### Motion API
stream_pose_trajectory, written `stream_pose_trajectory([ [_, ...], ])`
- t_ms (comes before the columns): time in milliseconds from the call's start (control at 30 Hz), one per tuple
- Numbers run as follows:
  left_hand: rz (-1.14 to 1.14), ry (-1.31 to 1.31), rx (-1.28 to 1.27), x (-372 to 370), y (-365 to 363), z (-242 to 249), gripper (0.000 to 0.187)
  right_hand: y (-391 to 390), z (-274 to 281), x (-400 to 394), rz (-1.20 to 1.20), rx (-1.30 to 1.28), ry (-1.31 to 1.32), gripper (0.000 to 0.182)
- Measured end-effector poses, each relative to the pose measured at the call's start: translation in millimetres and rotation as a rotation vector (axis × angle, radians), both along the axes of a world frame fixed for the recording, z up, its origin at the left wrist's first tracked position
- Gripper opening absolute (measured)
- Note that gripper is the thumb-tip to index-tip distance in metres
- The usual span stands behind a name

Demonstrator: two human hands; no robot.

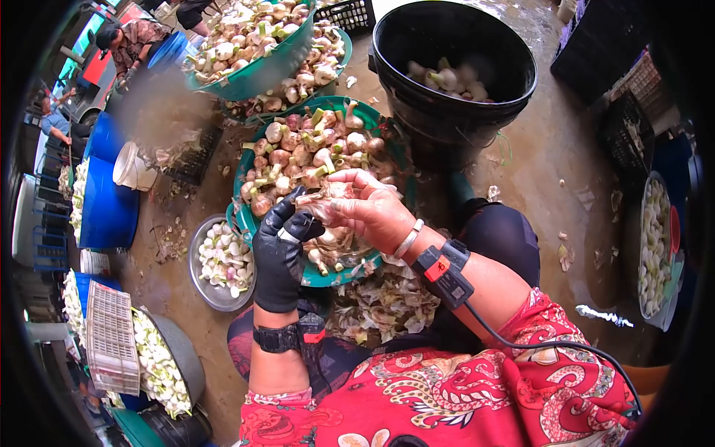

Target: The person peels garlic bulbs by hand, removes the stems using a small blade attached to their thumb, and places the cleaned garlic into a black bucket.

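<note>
Between my two hands is a garlic bulb with loose, papery brownish skin. My right hand, bare with a bracelet at the wrist, pinches the bulb and its skin from the right. In a black glove, my left hand closes on the bulb's left side with bent fingers. A small pale strip shows across the gloved fingers; I cannot make out what it is. Right below both hands stands a green basin heaped with unpeeled garlic bulbs. Shed garlic skins lie piled between the basin and my lap.
A metal bowl of peeled garlic cloves stands left of the basin. Beyond it are a black bucket with some garlic inside and another green tub of bulbs. Blue tubs line the left. Another person works at the upper left.
</note>
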State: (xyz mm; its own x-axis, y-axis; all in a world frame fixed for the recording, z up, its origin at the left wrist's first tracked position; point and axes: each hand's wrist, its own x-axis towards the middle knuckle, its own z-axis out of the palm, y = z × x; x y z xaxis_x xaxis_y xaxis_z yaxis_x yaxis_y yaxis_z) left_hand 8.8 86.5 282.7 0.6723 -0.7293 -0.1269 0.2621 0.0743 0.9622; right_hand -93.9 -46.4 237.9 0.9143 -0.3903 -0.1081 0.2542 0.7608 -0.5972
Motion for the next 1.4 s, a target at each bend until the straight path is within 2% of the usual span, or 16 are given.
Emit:
stream_pose_trajectory([
  [267, -0.064, -0.280, 0.058, 12.5, 7.9, -9.4, 0.018, 2.4, -9.5, 1.9, 0.077, 0.130, -0.047, 0.045],
  [367, -0.014, -0.065, 0.013, 8.6, 5.4, -4.1, 0.018, 1.6, -10.0, 2.7, 0.093, 0.138, -0.051, 0.045],
  [500, -0.023, -0.155, 0.096, 12.7, 8.6, -4.2, 0.019, 1.5, -6.7, 2.0, 0.143, 0.145, -0.058, 0.043],
  [567, -0.177, -0.905, 0.116, 16.3, 8.9, -2.9, 0.016, -2.9, -2.7, 1.8, 0.183, 0.126, -0.087, 0.043],
  [700, -0.096, -1.182, 0.125, 18.7, 15.7, -11.8, 0.013, -9.6, 4.9, 0.0, 0.268, -0.016, -0.089, 0.042],
  [767, -0.124, -1.009, 0.142, 12.5, 16.1, -7.5, 0.011, -8.7, 5.2, 2.9, 0.275, -0.101, -0.052, 0.037],
  [833, -0.153, -0.836, 0.156, 8.9, 13.5, -3.2, 0.009, -6.4, 4.3, 7.0, 0.080, -0.900, 0.136, 0.036],
  [867, -0.086, -0.572, 0.228, 7.8, 11.1, -2.4, 0.010, -5.0, 9.2, 3.3, -0.309, -1.490, 0.136, 0.040],
  [900, -0.015, -0.305, 0.295, 6.2, 10.2, -3.0, 0.010, -0.9, 13.4, 3.8, -0.348, -1.470, 0.117, 0.034],
  [1033, -0.097, -0.823, 0.374, 3.4, 8.9, -13.8, 0.010, 14.0, 11.0, 2.8, -0.336, -1.661, 0.295, 0.019],
  [1100, -0.105, -0.767, 0.365, 3.8, 8.7, -15.0, 0.012, 14.9, 10.9, 1.7, -0.301, -1.750, 0.352, 0.018],
  [1167, -0.067, -0.158, 0.254, 1.6, 7.6, -11.8, 0.010, 12.6, 11.6, 1.6, -0.265, -1.769, 0.327, 0.017],
  [1200, -0.065, -0.159, 0.254, 2.5, 8.6, -14.9, 0.010, 11.0, 12.5, 1.6, -0.234, -1.789, 0.304, 0.017],
  [1300, -0.111, -0.309, 0.132, 6.5, 12.1, -23.1, 0.009, 8.0, 19.3, -1.6, -0.254, -1.777, 0.217, 0.016],
  [1367, -0.159, -0.970, 0.154, 9.9, 14.9, -18.5, 0.011, 6.8, 18.7, -3.2, -0.311, -1.667, 0.179, 0.015],
  [1400, -0.034, -0.646, 0.127, 9.4, 19.2, -24.8, 0.016, 6.0, 18.9, -2.9, -0.364, -1.557, 0.140, 0.015],
])
